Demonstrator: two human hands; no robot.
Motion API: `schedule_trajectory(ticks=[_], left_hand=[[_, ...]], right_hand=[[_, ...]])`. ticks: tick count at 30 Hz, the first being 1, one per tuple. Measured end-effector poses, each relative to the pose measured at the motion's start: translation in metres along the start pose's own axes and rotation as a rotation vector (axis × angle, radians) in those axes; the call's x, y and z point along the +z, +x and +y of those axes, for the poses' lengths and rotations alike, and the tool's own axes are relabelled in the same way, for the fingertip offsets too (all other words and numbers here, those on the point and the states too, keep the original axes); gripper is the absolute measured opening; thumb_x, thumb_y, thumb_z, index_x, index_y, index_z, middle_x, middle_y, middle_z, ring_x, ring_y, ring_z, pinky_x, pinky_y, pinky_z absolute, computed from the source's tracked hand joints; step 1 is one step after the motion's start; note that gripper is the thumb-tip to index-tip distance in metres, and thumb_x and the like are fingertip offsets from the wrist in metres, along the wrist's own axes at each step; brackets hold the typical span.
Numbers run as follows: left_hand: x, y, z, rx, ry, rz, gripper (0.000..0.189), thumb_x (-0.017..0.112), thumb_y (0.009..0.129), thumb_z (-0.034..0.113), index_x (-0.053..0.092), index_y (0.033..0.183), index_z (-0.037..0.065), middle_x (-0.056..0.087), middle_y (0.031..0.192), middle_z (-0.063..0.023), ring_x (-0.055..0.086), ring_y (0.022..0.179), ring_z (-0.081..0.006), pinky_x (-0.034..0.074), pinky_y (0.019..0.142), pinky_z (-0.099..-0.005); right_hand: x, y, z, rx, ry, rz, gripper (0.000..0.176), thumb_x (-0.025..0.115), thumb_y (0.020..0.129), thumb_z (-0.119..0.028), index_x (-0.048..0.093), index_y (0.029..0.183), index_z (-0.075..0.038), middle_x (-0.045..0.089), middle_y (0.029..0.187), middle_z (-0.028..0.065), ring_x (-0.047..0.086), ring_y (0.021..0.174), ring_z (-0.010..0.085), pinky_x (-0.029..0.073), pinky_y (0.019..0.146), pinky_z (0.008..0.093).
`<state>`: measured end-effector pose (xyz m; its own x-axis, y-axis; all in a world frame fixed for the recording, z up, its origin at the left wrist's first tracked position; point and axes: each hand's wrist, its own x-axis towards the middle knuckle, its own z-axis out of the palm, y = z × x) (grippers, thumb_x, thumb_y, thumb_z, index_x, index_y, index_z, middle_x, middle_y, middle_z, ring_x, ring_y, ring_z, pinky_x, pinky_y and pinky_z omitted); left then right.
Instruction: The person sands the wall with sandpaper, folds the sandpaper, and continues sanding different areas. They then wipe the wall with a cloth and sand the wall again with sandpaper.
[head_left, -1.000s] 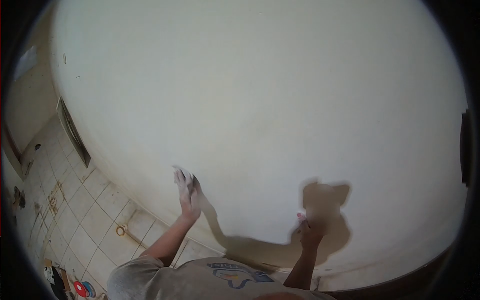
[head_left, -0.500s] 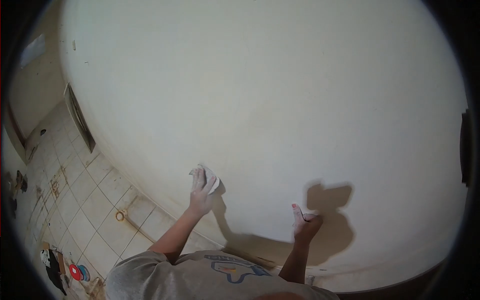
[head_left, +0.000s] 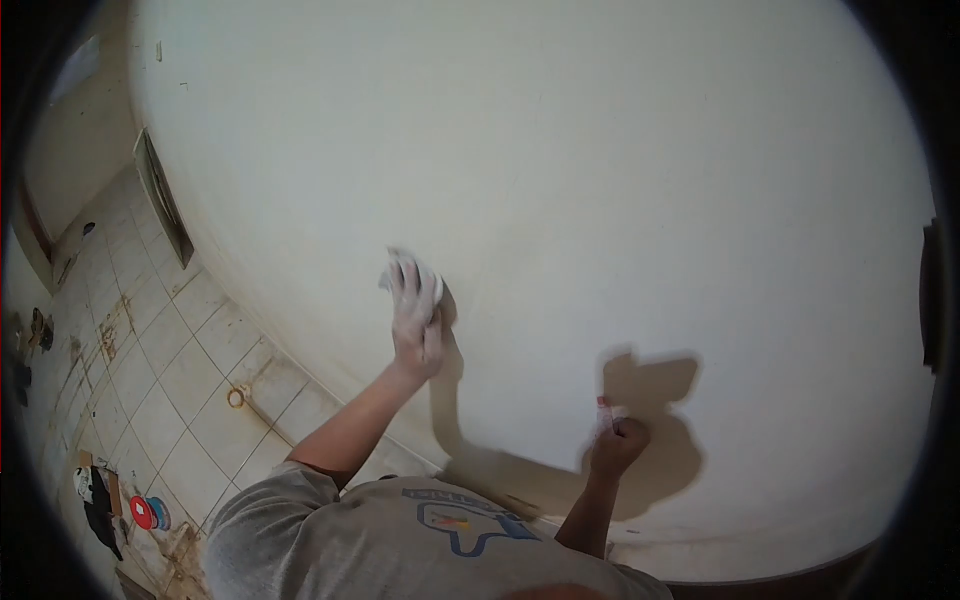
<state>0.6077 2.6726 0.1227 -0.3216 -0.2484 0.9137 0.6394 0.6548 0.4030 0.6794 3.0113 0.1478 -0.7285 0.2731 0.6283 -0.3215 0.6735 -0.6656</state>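
Note:
My left hand [head_left: 412, 315], dusted white, presses against the pale wall [head_left: 560, 200] with its fingers pointing up. Under those fingers is a thin, crumpled whitish sheet [head_left: 435, 285], its edges showing on both sides. Lower and to the right, my right hand [head_left: 622, 442] is closed in a fist close to the wall. A small, pale object with a red tip [head_left: 602, 402] sticks up from the fist; what it is does not show clearly. Shadows of my arms and head fall on the wall around both hands.
Stained white floor tiles [head_left: 165, 390] run along the wall at left. On them lie a yellowish ring [head_left: 237, 397], a round red item [head_left: 143, 513] and dark cloth [head_left: 100, 520]. A framed panel [head_left: 163, 195] leans near the wall's far end.
My left hand has slid upward along the wall with the whitish sheet, the arm extending. My right fist has shifted slightly right, turning so that less of the pale object shows.

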Motion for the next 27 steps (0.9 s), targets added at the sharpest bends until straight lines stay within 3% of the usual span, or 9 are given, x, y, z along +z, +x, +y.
schedule_trajectory(ticks=[3,6,8,12,14,16,19,24,27], left_hand=[[0.005,-0.086,-0.027,-0.028,-0.001,-0.133,0.061,0.045,0.086,-0.004,0.048,0.147,-0.002,0.026,0.161,-0.0307,0.011,0.151,-0.0534,0.008,0.121,-0.0611],[-0.005,-0.104,-0.031,-0.171,-0.038,-0.073,0.060,0.046,0.088,-0.004,0.046,0.148,-0.001,0.022,0.163,-0.0300,0.009,0.152,-0.0524,0.005,0.122,-0.0604],[-0.005,-0.080,-0.038,-0.248,-0.006,0.026,0.060,0.046,0.089,-0.004,0.045,0.149,-0.001,0.019,0.164,-0.0303,0.009,0.152,-0.0517,0.003,0.122,-0.0594],[-0.006,0.031,-0.023,-0.116,-0.015,0.175,0.064,0.044,0.086,-0.006,0.045,0.149,-0.002,0.022,0.162,-0.0320,0.011,0.152,-0.0506,0.005,0.122,-0.0567],[-0.009,0.074,0.003,-0.044,0.008,0.137,0.067,0.045,0.082,-0.005,0.047,0.149,0.000,0.026,0.163,-0.0276,0.011,0.153,-0.0500,0.006,0.123,-0.0555],[0.001,0.080,0.023,0.009,0.071,0.068,0.062,0.047,0.086,0.004,0.051,0.147,0.005,0.028,0.162,-0.0264,0.015,0.150,-0.0536,0.013,0.120,-0.0614],[0.018,0.037,0.028,0.095,0.106,-0.040,0.056,0.051,0.090,0.016,0.056,0.145,0.011,0.033,0.160,-0.0258,0.023,0.146,-0.0570,0.022,0.116,-0.0666],[-0.004,-0.102,-0.016,-0.029,0.153,-0.267,0.051,0.055,0.088,0.012,0.061,0.139,0.011,0.040,0.156,-0.0253,0.033,0.143,-0.0551,0.027,0.116,-0.0651],[-0.033,-0.097,-0.047,-0.057,0.286,-0.268,0.051,0.054,0.088,0.009,0.061,0.139,0.010,0.039,0.156,-0.0256,0.032,0.144,-0.0536,0.025,0.118,-0.0635]], right_hand=[[-0.002,0.003,-0.009,0.018,0.000,-0.026,0.066,0.083,0.085,-0.021,0.029,0.051,-0.004,0.025,0.049,-0.0029,0.025,0.049,0.0099,0.022,0.046,0.0351],[-0.002,0.006,0.001,0.010,0.007,-0.040,0.066,0.082,0.088,-0.023,0.030,0.050,-0.006,0.027,0.050,-0.0048,0.025,0.049,0.0090,0.020,0.046,0.0355],[-0.005,0.009,-0.001,0.028,0.014,-0.058,0.066,0.080,0.090,-0.023,0.031,0.049,-0.006,0.028,0.050,-0.0053,0.025,0.049,0.0086,0.019,0.046,0.0353],[-0.006,0.012,-0.025,0.149,-0.013,-0.108,0.064,0.079,0.091,-0.021,0.033,0.050,-0.003,0.028,0.050,-0.0039,0.023,0.050,0.0092,0.019,0.047,0.0348],[-0.008,0.014,-0.031,0.164,-0.001,-0.097,0.064,0.079,0.091,-0.020,0.033,0.050,-0.002,0.027,0.051,-0.0033,0.023,0.051,0.0096,0.019,0.048,0.0347],[-0.006,0.014,-0.038,0.172,0.060,-0.072,0.063,0.078,0.091,-0.019,0.033,0.050,-0.002,0.027,0.052,-0.0032,0.023,0.051,0.0097,0.018,0.048,0.0345],[-0.008,0.014,-0.024,0.097,0.007,-0.087,0.063,0.078,0.091,-0.018,0.032,0.050,-0.003,0.026,0.052,-0.0033,0.022,0.051,0.0098,0.017,0.048,0.0343],[-0.008,0.010,-0.018,0.117,0.054,-0.081,0.064,0.076,0.094,-0.019,0.031,0.051,-0.003,0.028,0.050,-0.0051,0.022,0.049,0.0087,0.016,0.047,0.0343],[-0.006,0.012,-0.027,0.123,0.066,-0.096,0.063,0.075,0.094,-0.018,0.031,0.052,-0.004,0.027,0.051,-0.0051,0.021,0.050,0.0093,0.016,0.049,0.0347]])
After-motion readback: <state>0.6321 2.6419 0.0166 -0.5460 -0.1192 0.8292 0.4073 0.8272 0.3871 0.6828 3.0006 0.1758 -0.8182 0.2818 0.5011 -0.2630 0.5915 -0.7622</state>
